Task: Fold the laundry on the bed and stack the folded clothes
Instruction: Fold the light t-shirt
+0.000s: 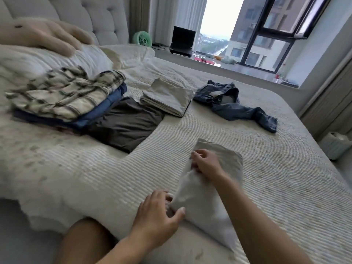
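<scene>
**Both hands on a pale cloth near the bed's front edge**

A pale folded cloth (215, 189) lies on the ribbed bedspread of the bed (285, 187), close to its near edge. The left hand (160, 212) grips the cloth's near left corner, thumb and fingers curled onto the fabric. The right hand (205, 162) pinches the cloth's left edge further up, fingers bent round a raised fold.

Toward the bed's left side sits a stack of folded clothes: a plaid shirt (64, 94) on top of blue garments (106, 109). Just beside it lies a dark brown folded garment (129, 124), then a folded beige piece (167, 98). A crumpled denim garment (232, 103), unfolded, lies toward the far right side. A white pillow (57, 60) rests by the headboard (99, 16).
</scene>
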